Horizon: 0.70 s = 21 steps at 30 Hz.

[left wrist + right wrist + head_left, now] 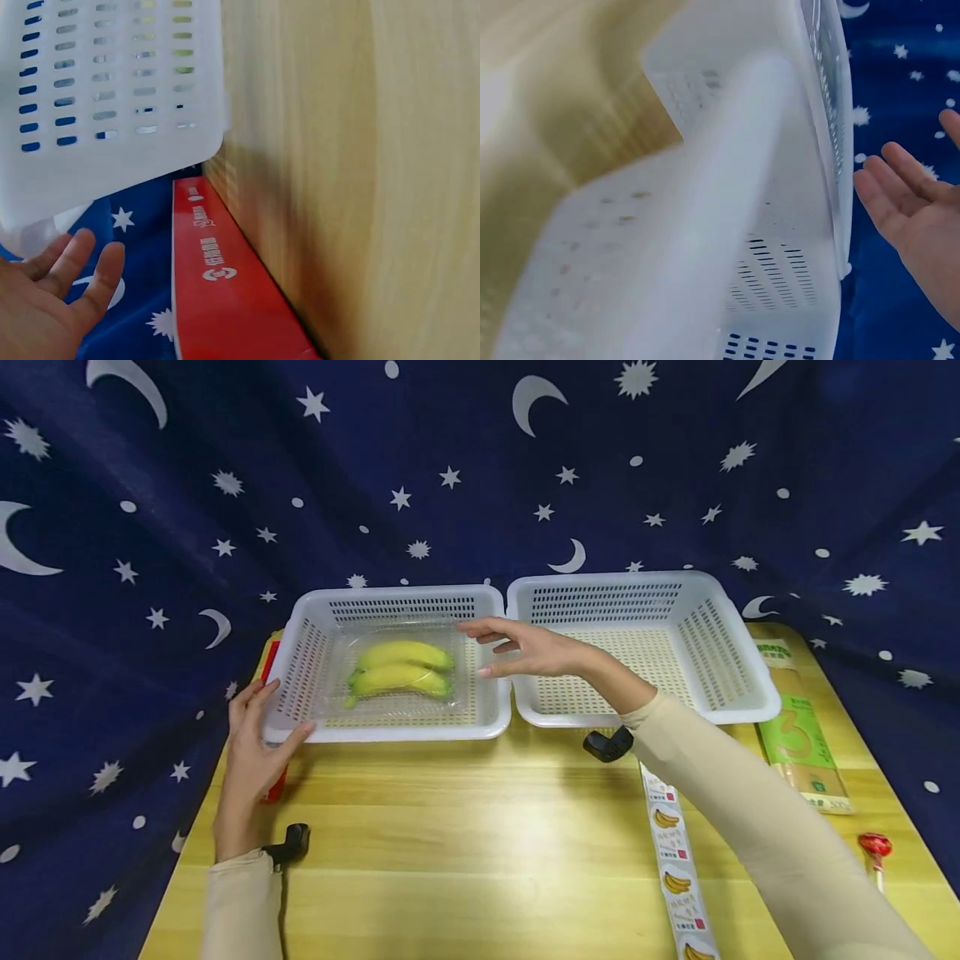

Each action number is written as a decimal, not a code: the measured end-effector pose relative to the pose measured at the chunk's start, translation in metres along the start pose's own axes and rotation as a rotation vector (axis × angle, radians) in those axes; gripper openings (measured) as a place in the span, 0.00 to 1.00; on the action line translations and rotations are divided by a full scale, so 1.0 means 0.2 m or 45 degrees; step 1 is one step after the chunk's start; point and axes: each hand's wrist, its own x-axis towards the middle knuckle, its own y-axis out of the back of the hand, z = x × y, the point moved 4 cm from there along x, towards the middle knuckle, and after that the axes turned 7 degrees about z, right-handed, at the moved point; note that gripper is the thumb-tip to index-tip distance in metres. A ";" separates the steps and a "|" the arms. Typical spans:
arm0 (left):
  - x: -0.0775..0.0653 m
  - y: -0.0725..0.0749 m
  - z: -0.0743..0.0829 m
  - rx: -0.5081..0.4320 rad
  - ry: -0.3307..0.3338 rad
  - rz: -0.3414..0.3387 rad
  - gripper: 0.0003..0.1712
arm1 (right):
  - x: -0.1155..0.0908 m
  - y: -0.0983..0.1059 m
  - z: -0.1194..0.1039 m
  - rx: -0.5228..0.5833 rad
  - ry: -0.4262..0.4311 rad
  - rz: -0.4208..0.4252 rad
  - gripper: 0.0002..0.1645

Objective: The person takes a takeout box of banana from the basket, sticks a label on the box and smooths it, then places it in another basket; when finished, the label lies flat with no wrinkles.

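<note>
Head view: two white slotted baskets stand side by side at the far edge of a wooden table (450, 835), before a dark blue cloth (450, 510) printed with moons and stars. Inside the left basket (408, 733) lies a clear plastic container (336, 656) with yellow bananas (401, 668) in it, their ends tinged green. The left hand (255, 747) is at that basket's outer left end, fingers extended and thumb spread away from them, near the front corner of the rim; whether the skin touches the plastic I cannot tell for certain. The right hand (536, 652) reaches over the inner ends of both baskets, its fingers stretched out toward the container and the thumb held apart below them, with nothing in its grasp. The right basket (645, 720) shows its slotted floor and walls. A strip of banana stickers (675, 860) runs toward the near edge, partly beneath the right sleeve (757, 810); farther right lie a green-labelled packet (804, 735) and a red lollipop (874, 845). From the left wrist, a red package (232, 285) with white print shows below the left basket's corner, beside the hand.
</note>
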 end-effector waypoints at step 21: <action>0.01 -0.04 -0.08 -0.104 0.196 -0.061 0.50 | 0.47 -0.03 0.15 -0.334 -0.092 -0.167 0.45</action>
